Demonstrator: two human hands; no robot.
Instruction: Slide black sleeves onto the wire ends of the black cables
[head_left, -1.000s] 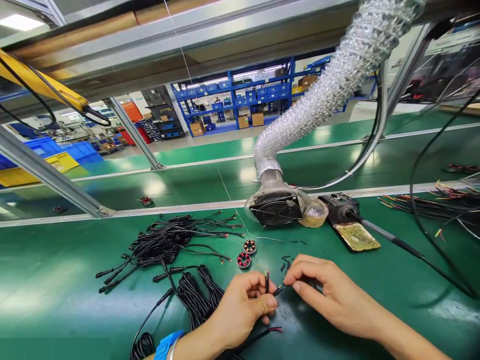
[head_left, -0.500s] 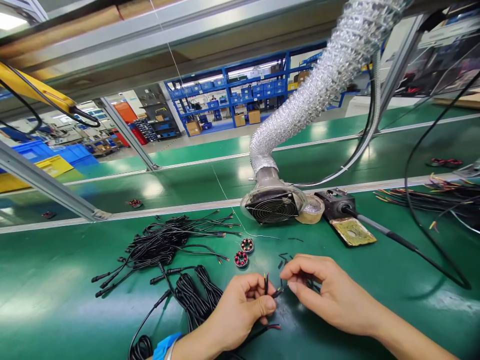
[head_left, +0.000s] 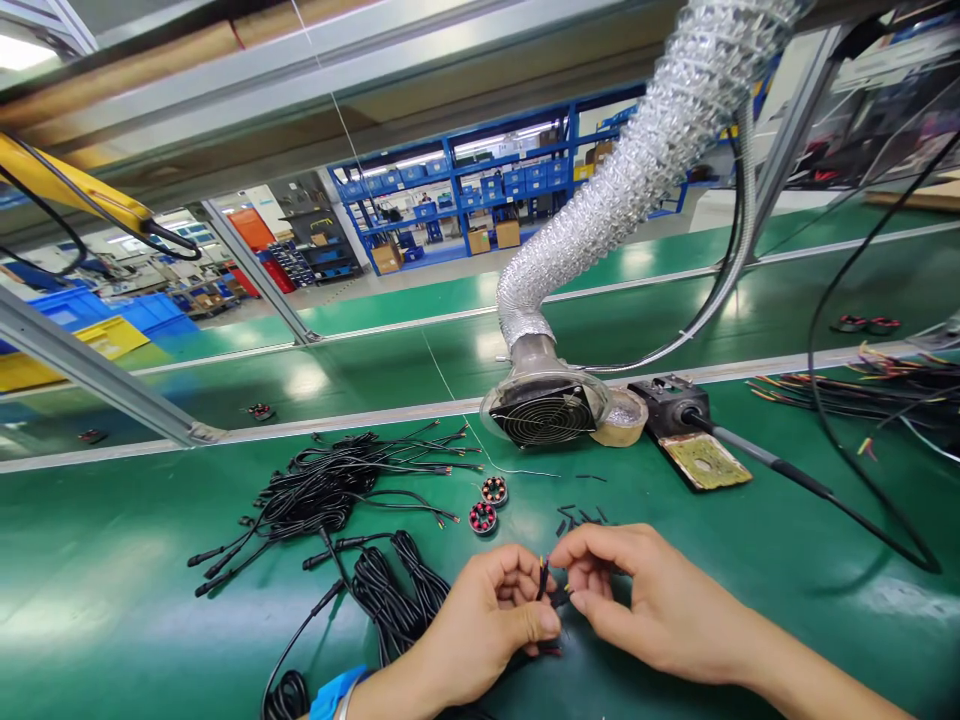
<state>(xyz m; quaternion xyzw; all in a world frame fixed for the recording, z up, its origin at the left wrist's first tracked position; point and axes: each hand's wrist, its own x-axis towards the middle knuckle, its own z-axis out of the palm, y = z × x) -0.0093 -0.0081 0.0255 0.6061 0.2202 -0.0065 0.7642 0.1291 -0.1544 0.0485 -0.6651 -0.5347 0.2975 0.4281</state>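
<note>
My left hand (head_left: 495, 622) is closed around the end of a black cable, whose thin wires (head_left: 543, 578) with bare coloured tips stick up between thumb and fingers. My right hand (head_left: 637, 598) is closed in a pinch right at those wires, its fingertips almost meeting the left hand; whatever sits in the pinch is too small to make out. Just beyond the fingers lie several short black tube pieces (head_left: 574, 518) on the green bench. Two small motor stators, one with red windings (head_left: 482, 517) and one with copper windings (head_left: 494, 490), rest ahead of my left hand.
Bundled black cables (head_left: 330, 490) lie at the left, with coiled ones (head_left: 382, 600) beside my left forearm. A fume extractor (head_left: 544, 410) hangs over the bench's back edge. To its right are a tape roll (head_left: 621, 418), a soldering iron (head_left: 757, 452) in its stand and a yellow sponge (head_left: 706, 460).
My right hand has come left to the wire tips, uncovering more of the black tube pieces. On the belt behind, the stators have shifted left.
</note>
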